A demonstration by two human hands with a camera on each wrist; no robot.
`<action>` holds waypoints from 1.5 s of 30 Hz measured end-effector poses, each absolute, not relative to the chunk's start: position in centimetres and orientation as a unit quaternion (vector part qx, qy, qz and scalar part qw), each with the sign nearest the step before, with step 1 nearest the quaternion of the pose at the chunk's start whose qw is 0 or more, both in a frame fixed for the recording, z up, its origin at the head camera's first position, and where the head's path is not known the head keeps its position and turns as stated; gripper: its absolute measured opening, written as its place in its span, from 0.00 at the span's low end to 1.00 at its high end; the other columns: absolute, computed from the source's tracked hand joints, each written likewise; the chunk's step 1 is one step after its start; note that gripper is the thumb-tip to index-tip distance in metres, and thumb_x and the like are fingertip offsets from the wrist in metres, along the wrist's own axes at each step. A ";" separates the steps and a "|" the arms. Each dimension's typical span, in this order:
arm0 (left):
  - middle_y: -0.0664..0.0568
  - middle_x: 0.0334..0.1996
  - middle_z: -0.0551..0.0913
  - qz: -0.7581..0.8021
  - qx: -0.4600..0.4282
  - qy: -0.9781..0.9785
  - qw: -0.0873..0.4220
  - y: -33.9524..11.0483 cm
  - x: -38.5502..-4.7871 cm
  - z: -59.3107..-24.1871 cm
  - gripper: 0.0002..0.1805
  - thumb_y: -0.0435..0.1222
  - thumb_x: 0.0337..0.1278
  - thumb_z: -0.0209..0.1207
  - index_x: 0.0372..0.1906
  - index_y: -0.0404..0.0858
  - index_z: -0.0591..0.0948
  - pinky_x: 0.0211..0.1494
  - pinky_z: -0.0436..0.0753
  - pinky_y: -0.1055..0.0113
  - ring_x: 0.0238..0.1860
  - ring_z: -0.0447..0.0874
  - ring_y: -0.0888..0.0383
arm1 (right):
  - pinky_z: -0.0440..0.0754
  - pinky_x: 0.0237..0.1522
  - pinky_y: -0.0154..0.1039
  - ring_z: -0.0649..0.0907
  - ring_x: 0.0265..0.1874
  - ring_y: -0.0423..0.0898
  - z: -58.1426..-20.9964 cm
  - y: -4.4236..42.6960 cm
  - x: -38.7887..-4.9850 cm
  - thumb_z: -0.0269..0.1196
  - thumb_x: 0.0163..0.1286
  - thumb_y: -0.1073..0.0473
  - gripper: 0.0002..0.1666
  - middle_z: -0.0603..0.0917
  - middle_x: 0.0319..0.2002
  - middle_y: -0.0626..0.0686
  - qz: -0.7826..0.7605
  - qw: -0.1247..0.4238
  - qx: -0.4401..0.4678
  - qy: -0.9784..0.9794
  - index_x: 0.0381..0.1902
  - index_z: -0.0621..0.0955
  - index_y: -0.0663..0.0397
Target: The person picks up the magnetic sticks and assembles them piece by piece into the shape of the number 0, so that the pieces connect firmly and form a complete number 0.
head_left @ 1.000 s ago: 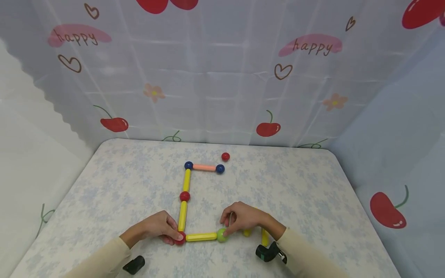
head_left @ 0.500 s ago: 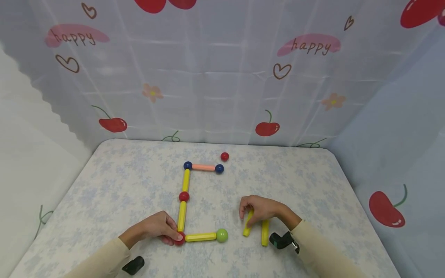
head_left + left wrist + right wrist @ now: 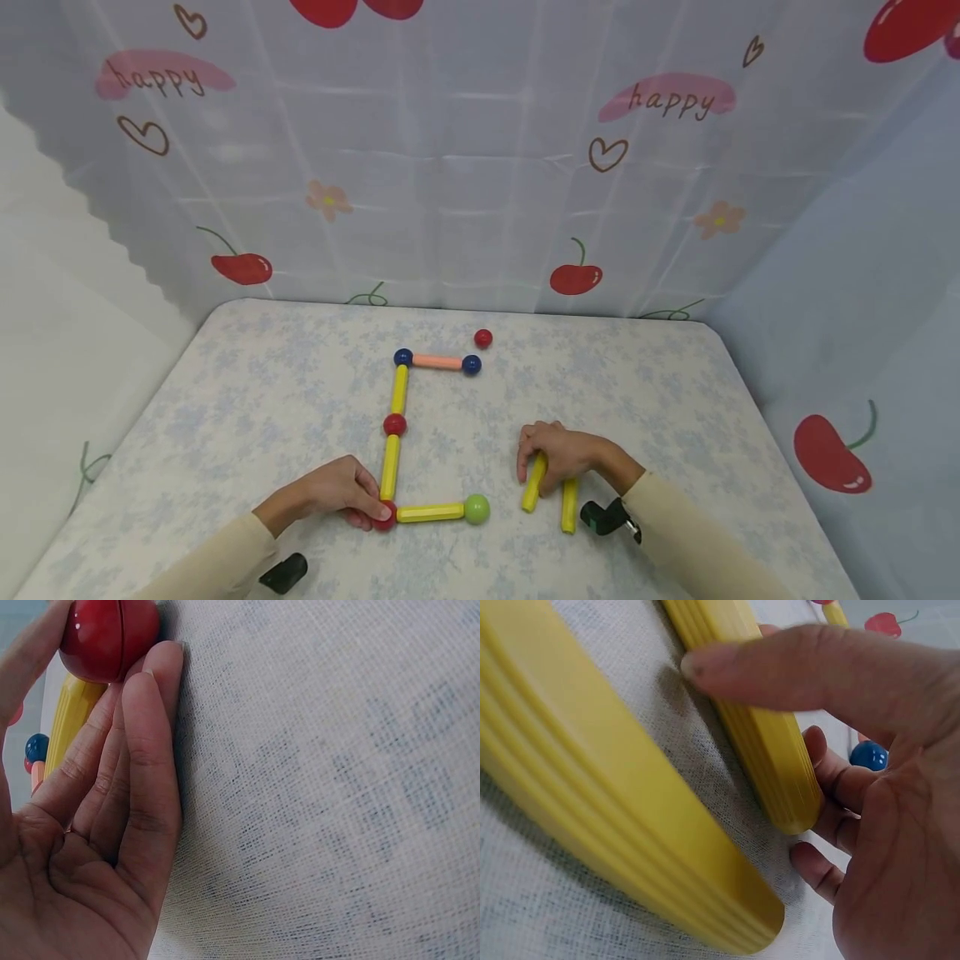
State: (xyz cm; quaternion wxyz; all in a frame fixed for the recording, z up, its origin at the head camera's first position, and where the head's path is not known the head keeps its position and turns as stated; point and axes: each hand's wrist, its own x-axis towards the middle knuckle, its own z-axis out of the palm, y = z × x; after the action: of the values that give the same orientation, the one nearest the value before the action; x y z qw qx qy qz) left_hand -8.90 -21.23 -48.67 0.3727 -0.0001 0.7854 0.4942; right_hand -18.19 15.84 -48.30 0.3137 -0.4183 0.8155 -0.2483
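My left hand (image 3: pixel 330 489) pinches a red ball (image 3: pixel 109 637) at the near left corner of a shape of balls and rods on the table. From that ball one yellow rod (image 3: pixel 389 468) runs away from me, and another yellow rod (image 3: pixel 431 512) leads right to a green ball (image 3: pixel 476 509). Right of the green ball, my right hand (image 3: pixel 564 454) has thumb and fingers on either side of a loose yellow rod (image 3: pixel 761 742), which lies on the table. A second loose yellow rod (image 3: pixel 615 787) lies beside it, partly under that hand in the head view.
Farther back, the shape continues through a red ball (image 3: pixel 394 424), a yellow rod (image 3: pixel 400 390), a blue ball (image 3: pixel 403 357), a pink rod (image 3: pixel 437 362) and another blue ball (image 3: pixel 471 364). A separate red ball (image 3: pixel 483 338) lies behind. A cherry-print curtain (image 3: pixel 465 217) hangs beyond the table.
My right hand has left the green ball and moved right to the loose yellow rod, staying there over the last half second. The left hand keeps its place on the red ball.
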 end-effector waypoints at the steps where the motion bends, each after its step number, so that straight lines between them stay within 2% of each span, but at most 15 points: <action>1: 0.48 0.25 0.87 0.493 -0.003 0.787 0.373 -21.3 -8.9 -48.6 0.12 0.39 0.45 0.73 0.31 0.34 0.87 0.29 0.83 0.70 0.22 0.84 0.61 | 0.56 0.48 0.46 0.67 0.38 0.38 -48.4 15.8 -18.2 0.74 0.47 0.67 0.15 0.72 0.34 0.37 -0.244 0.310 -0.422 0.816 0.29 0.85 0.40; 7: 0.49 0.25 0.87 0.487 -0.006 0.789 0.375 -21.2 -8.6 -48.7 0.13 0.41 0.45 0.73 0.31 0.35 0.87 0.29 0.83 0.71 0.21 0.84 0.61 | 0.58 0.48 0.42 0.67 0.35 0.36 -48.5 15.6 -18.2 0.73 0.49 0.68 0.15 0.72 0.32 0.37 -0.223 0.305 -0.430 0.820 0.28 0.86 0.39; 11: 0.49 0.25 0.87 0.487 -0.003 0.789 0.373 -21.1 -8.5 -48.9 0.14 0.42 0.45 0.73 0.31 0.35 0.87 0.29 0.82 0.71 0.22 0.84 0.61 | 0.67 0.48 0.36 0.71 0.35 0.36 -48.3 15.8 -18.3 0.72 0.52 0.69 0.14 0.75 0.32 0.38 -0.244 0.314 -0.425 0.813 0.30 0.86 0.43; 14: 0.49 0.24 0.87 0.488 -0.001 0.789 0.373 -21.1 -8.5 -49.0 0.13 0.42 0.45 0.73 0.31 0.35 0.87 0.28 0.82 0.71 0.21 0.84 0.61 | 0.75 0.40 0.31 0.74 0.33 0.35 -48.2 15.7 -18.4 0.71 0.54 0.69 0.13 0.78 0.32 0.40 -0.283 0.326 -0.410 0.804 0.33 0.84 0.46; 17: 0.49 0.24 0.87 0.489 0.003 0.788 0.373 -21.1 -8.5 -49.0 0.13 0.41 0.45 0.73 0.31 0.35 0.87 0.28 0.82 0.71 0.21 0.84 0.61 | 0.76 0.34 0.30 0.75 0.28 0.36 -48.2 15.5 -18.5 0.71 0.57 0.67 0.11 0.80 0.31 0.42 -0.310 0.329 -0.390 0.802 0.35 0.83 0.47; 23: 0.49 0.24 0.87 0.491 0.003 0.788 0.372 -21.1 -8.5 -49.0 0.13 0.41 0.45 0.73 0.30 0.35 0.87 0.28 0.83 0.71 0.21 0.84 0.62 | 0.76 0.34 0.33 0.75 0.30 0.41 -48.1 14.5 -18.7 0.68 0.62 0.63 0.10 0.78 0.33 0.44 -0.347 0.310 -0.348 0.814 0.40 0.79 0.50; 27: 0.49 0.24 0.87 0.495 0.001 0.785 0.374 -21.1 -8.4 -48.9 0.13 0.40 0.45 0.73 0.30 0.35 0.87 0.28 0.83 0.71 0.21 0.84 0.62 | 0.78 0.35 0.36 0.77 0.31 0.44 -48.4 13.9 -18.9 0.66 0.64 0.64 0.18 0.77 0.37 0.48 -0.383 0.308 -0.318 0.811 0.51 0.76 0.53; 32: 0.49 0.24 0.87 0.495 0.001 0.784 0.373 -21.1 -8.4 -48.7 0.13 0.40 0.45 0.73 0.30 0.34 0.87 0.28 0.83 0.71 0.21 0.84 0.62 | 0.78 0.36 0.39 0.80 0.30 0.46 -48.9 13.1 -19.2 0.64 0.65 0.64 0.27 0.78 0.39 0.53 -0.420 0.308 -0.282 0.805 0.62 0.73 0.53; 38: 0.49 0.25 0.87 0.485 0.008 0.791 0.374 -21.1 -8.9 -48.6 0.13 0.41 0.46 0.73 0.30 0.35 0.87 0.28 0.82 0.72 0.21 0.83 0.62 | 0.82 0.33 0.40 0.83 0.26 0.47 -49.5 12.2 -19.6 0.65 0.65 0.65 0.27 0.80 0.35 0.54 -0.475 0.289 -0.247 0.793 0.61 0.73 0.58; 45: 0.49 0.24 0.87 0.482 0.003 0.794 0.371 -21.2 -8.9 -48.7 0.13 0.41 0.45 0.73 0.30 0.35 0.87 0.28 0.82 0.72 0.21 0.83 0.62 | 0.86 0.32 0.45 0.85 0.26 0.49 -49.9 10.5 -19.2 0.65 0.63 0.68 0.28 0.78 0.30 0.56 -0.562 0.306 -0.175 0.748 0.60 0.70 0.63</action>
State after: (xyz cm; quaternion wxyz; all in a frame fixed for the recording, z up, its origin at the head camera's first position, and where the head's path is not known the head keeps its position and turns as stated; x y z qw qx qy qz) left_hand -8.92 -21.21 -48.73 0.3707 0.0027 0.7941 0.4816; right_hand -19.18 10.55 -49.86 0.3059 -0.1745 0.7484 -0.5620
